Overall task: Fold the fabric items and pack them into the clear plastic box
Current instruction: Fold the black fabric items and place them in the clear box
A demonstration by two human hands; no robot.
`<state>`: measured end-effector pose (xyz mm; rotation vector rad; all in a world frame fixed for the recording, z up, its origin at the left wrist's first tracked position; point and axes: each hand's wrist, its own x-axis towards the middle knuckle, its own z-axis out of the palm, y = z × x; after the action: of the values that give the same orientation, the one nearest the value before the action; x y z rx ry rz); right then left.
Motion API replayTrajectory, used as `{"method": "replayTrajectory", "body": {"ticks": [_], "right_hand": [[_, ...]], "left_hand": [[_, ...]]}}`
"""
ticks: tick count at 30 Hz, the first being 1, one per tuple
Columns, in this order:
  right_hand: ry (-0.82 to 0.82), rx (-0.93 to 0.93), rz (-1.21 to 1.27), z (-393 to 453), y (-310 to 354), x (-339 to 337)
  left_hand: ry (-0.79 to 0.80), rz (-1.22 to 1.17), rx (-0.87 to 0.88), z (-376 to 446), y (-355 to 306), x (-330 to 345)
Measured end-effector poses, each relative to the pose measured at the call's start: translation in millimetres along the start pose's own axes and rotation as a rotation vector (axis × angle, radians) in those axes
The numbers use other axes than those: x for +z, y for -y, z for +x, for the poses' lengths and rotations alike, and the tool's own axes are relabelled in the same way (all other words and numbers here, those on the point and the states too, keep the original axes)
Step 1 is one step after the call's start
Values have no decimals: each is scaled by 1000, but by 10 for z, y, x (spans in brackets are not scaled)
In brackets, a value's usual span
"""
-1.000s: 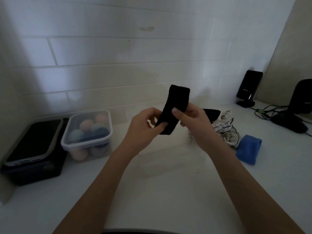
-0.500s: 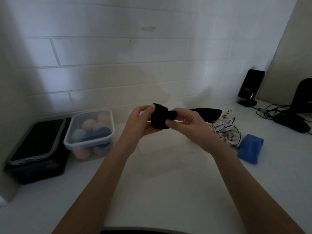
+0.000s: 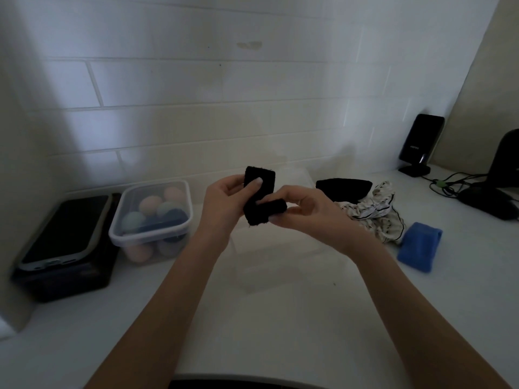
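Note:
Both hands hold a small black fabric piece above the white counter. My left hand pinches its upright upper part with the thumb on the front. My right hand grips the lower end, which is bent sideways to the right. Below the hands stands an empty clear plastic box, hard to make out against the counter. To the right lie another black fabric piece, a white striped fabric and a folded blue cloth.
At the left a lidded plastic tub holds pastel egg shapes, beside a phone lying on a black box. A black speaker, cables and a dark stand base occupy the back right. A tiled wall runs behind.
A second ago the black fabric was a long strip held upright. It was then bunched between both hands, and now its lower end is bent sideways in my right hand.

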<state>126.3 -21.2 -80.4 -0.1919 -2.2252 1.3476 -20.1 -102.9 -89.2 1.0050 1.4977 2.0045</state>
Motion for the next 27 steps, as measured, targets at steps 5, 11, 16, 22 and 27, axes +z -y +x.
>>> {"method": "replayTrajectory", "body": {"ticks": [5, 11, 16, 22, 27], "right_hand": [[-178, -9, 75, 36, -20, 9], [-347, 35, 45, 76, -96, -23], [-353, 43, 102, 84, -96, -25], [-337, 20, 181, 70, -76, -19], [-371, 35, 183, 64, -82, -30]], "left_hand": [[6, 69, 109, -11, 0, 2], [93, 131, 175, -57, 23, 47], [162, 95, 167, -72, 23, 54], [261, 83, 161, -97, -9, 63], [305, 26, 63, -102, -39, 44]]}}
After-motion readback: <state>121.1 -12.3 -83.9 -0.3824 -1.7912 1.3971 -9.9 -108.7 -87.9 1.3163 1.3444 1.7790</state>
